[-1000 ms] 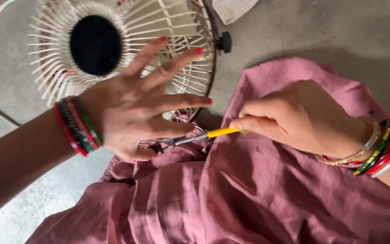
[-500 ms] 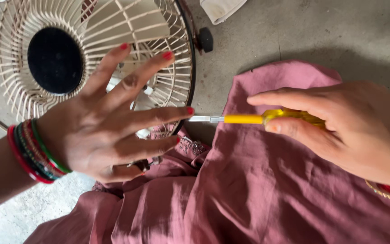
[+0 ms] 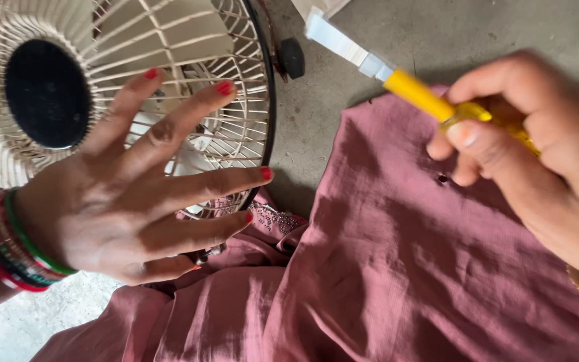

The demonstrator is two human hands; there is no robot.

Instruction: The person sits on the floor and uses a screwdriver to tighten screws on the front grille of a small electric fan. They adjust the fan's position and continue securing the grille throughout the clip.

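My left hand (image 3: 135,208) hovers with its fingers spread over the lower right part of a cream wire fan guard (image 3: 169,40) with a black hub (image 3: 47,94). It holds nothing. Several coloured bangles ring that wrist. My right hand (image 3: 531,154) is raised at the upper right and grips a small tool with a yellow handle (image 3: 420,94) and a pale blade tip that points up and left. Under both hands lies a dusty pink cloth (image 3: 383,281), crumpled, with a small dark hole near my right hand.
The fan guard lies flat on a grey concrete floor (image 3: 437,33). A small black knob (image 3: 293,57) sits by the guard's right rim. A pale object (image 3: 323,7) shows at the top edge.
My right hand has lifted the yellow tool up and to the right, away from the fan guard's rim. My left hand stays spread over the guard. The view has come closer.
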